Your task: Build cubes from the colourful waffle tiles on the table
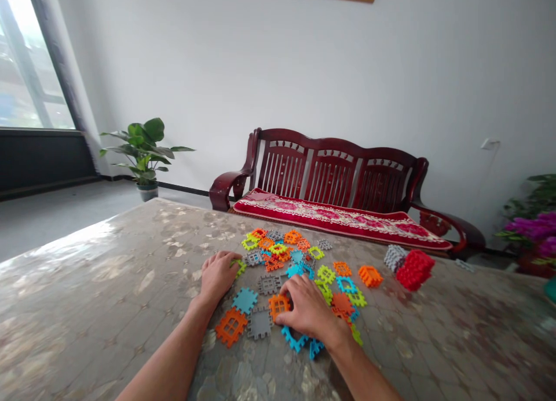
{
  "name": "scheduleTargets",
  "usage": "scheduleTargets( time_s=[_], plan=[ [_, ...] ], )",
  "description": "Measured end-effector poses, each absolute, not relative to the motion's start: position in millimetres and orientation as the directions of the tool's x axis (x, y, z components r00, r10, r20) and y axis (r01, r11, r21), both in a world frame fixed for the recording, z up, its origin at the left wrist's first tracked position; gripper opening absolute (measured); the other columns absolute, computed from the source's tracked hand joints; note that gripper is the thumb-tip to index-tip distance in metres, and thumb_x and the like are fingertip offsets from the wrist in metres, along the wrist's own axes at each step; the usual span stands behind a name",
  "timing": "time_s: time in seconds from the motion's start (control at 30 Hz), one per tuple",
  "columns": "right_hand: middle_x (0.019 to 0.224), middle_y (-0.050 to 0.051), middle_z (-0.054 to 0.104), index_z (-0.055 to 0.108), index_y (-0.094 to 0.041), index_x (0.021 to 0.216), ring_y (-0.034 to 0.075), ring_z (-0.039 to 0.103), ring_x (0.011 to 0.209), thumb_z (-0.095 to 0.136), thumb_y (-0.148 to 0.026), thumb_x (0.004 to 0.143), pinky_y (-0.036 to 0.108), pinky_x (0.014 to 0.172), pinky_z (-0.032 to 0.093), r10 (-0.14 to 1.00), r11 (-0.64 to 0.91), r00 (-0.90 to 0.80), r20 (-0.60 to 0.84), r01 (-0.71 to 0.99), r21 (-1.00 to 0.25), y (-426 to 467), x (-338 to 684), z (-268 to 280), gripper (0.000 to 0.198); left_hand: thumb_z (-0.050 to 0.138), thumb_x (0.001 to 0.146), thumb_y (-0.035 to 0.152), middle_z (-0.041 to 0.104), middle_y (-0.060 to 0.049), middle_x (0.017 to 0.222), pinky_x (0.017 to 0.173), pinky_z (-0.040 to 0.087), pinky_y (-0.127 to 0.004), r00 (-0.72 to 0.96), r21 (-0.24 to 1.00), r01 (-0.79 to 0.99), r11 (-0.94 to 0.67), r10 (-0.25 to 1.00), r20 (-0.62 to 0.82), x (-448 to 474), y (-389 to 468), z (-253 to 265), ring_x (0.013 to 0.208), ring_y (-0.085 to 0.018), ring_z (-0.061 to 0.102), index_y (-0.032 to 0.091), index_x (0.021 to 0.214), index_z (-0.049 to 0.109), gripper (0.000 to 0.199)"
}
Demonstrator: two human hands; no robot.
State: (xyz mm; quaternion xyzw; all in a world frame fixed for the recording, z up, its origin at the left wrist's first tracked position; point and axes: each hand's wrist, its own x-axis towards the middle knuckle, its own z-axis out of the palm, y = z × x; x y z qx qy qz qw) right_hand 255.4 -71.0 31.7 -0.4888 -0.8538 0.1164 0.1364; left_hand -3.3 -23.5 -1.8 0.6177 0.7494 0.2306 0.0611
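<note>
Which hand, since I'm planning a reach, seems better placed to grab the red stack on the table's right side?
Probably the right hand: it is nearer the red stack, though it touches an orange piece. The left hand, by a green piece, lies farther off.

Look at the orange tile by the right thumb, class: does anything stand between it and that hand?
Nothing visible does: the right hand meets the orange tile directly, at its edge.

Passage over tabletop (143,308) at left — tiles (259,323) crowding middle, red stack (416,270) right
</note>
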Motion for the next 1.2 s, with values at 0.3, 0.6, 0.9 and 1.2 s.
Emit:
scheduleTargets(
  time_s=[0.3,0.6,0.9,1.2],
  plan=[
    [0.094,-0.001,0.061,0.067,-0.024,0.089,0.016,0.056,0.086,0.077,-0.028,0.067,0.026,0.074,0.04,0.874,0.48,-0.443,0.199,0.728,-0.49,-65.6,255.3,27.0,0.025,0.046,0.085,0.031,0.066,-0.002,0.125,0.103,0.037,-0.043,-0.232,0.408,0.903,0.135,0.952,0.198,-4.6,-21.3,-3.8,0.115,-0.027,0.057,0.033,0.108,0.072,0.036],
    [0.079,0.001,0.07,0.07,-0.019,0.088,0.018,0.063,0.072,0.06,-0.04,0.08,0.028,0.068,0.047,0.948,0.26,-0.015,0.318,0.614,-0.745,-20.9,312.9,30.4,0.025,0.046,0.085,0.032,0.065,-0.002,0.125,0.103,0.037,-0.044,-0.233,0.416,0.899,0.137,0.953,0.191,-4.7,-21.8,-3.2,0.117,-0.027,0.056,0.034,0.108,0.072,0.035],
    [0.126,0.016,0.063,0.065,-0.017,0.118,0.028,0.055,0.121,0.049,-0.022,0.083,0.043,0.103,0.041,0.867,0.079,0.134,0.481,0.914,-0.397,4.1,383.5,-18.0,0.039,0.045,0.085,0.031,0.065,-0.001,0.126,0.103,0.037,-0.043,-0.229,0.403,0.905,0.135,0.954,0.194,-4.6,-21.9,-2.8,0.117,-0.027,0.056,0.034,0.109,0.072,0.036],
    [0.108,0.009,0.07,0.071,-0.022,0.102,0.024,0.062,0.106,0.052,-0.024,0.084,0.037,0.095,0.044,0.924,0.078,0.06,0.378,0.938,-0.338,1.9,376.9,-18.7,0.027,0.046,0.084,0.029,0.066,-0.002,0.125,0.103,0.038,-0.042,-0.228,0.397,0.908,0.132,0.952,0.205,-4.5,-21.7,-3.4,0.116,-0.026,0.056,0.033,0.108,0.072,0.036]
  ],
)
